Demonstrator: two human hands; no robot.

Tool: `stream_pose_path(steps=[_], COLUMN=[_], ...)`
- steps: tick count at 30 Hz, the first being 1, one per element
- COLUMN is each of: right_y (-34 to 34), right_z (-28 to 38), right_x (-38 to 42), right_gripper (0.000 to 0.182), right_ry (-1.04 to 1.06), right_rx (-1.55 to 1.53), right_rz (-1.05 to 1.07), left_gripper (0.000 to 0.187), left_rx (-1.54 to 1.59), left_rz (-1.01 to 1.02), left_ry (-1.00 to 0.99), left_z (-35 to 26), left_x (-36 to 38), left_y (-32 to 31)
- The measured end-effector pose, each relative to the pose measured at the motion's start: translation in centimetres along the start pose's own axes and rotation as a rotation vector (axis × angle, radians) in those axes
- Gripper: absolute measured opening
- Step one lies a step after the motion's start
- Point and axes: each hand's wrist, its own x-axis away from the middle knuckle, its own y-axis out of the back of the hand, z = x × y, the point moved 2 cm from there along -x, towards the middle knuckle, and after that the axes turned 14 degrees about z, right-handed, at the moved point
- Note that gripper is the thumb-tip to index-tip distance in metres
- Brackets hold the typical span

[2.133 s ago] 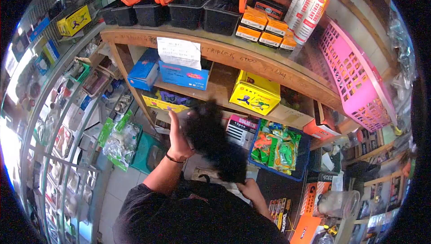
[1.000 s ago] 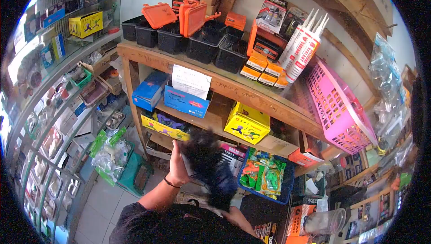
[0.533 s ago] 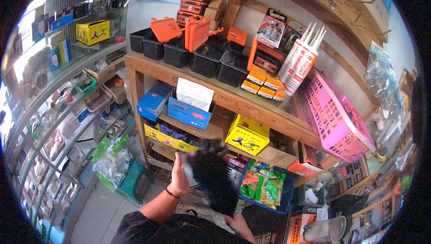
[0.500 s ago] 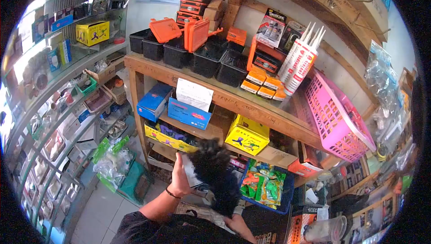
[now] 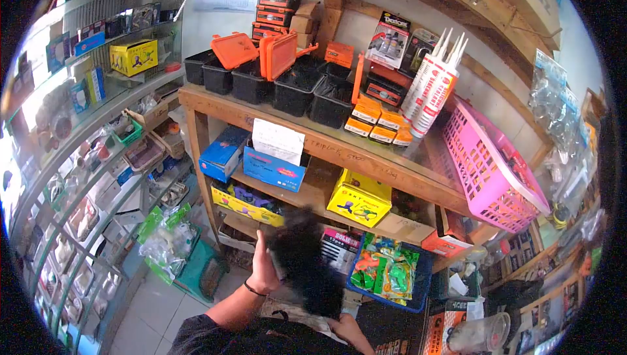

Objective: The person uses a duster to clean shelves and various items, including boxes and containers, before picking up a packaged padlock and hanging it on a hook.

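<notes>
A black feather duster (image 5: 307, 267), blurred, spans the middle in front of the low shelf. My right hand (image 5: 349, 330) is closed at its lower end, with the grip partly hidden. Against the duster's left side is my left hand (image 5: 262, 269), its fingers pointing up around the edge of a pale, flat object almost wholly covered by the black feathers. A dark band circles the left wrist. Just beyond stand a yellow box with purple items (image 5: 245, 205) and a dark pack with white print (image 5: 339, 250).
The wooden shelf (image 5: 307, 129) bears black bins (image 5: 297, 92) with orange lids, sealant tubes (image 5: 431, 90) and a pink basket (image 5: 493, 165). Below are a blue box (image 5: 274, 169), a yellow box (image 5: 360, 198) and a blue tray (image 5: 423, 283) of green packets. A glass cabinet curves along the left.
The duster has shifted slightly left and down over the pale object, covering more of it. Both hands remain in nearly the same places, and the view has tilted slightly.
</notes>
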Motion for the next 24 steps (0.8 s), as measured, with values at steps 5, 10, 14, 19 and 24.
stream_pose_path(steps=[5, 10, 14, 19, 24], right_y=[-0.2, -0.1, -0.6, -0.1, 0.4], right_z=[0.8, -0.4, -1.7, 0.2, -1.8], right_x=[1.9, 2.0, 0.2, 1.2, 0.1], right_gripper=[0.047, 0.050, 0.051, 0.050, 0.046], right_ry=[0.200, 0.048, -0.008, -0.001, -0.034], right_rx=[-0.010, -0.120, -0.012, -0.024, -0.039], right_rz=[-0.021, 0.014, 0.116, 0.022, -0.060], left_gripper=[0.060, 0.066, 0.055, 0.071, 0.071], left_rx=[-0.464, -0.055, 0.110, -0.600, -0.235], left_rz=[-0.187, -0.372, -0.249, -0.154, -0.317], left_ry=[0.096, 0.069, -0.006, 0.174, -0.066], left_z=[3.1, 1.5, 1.6, 1.6, 0.2], left_x=[2.3, 1.5, 1.1, 0.8, -0.1], left_y=[9.9, 2.3, 3.3, 3.6, -0.2])
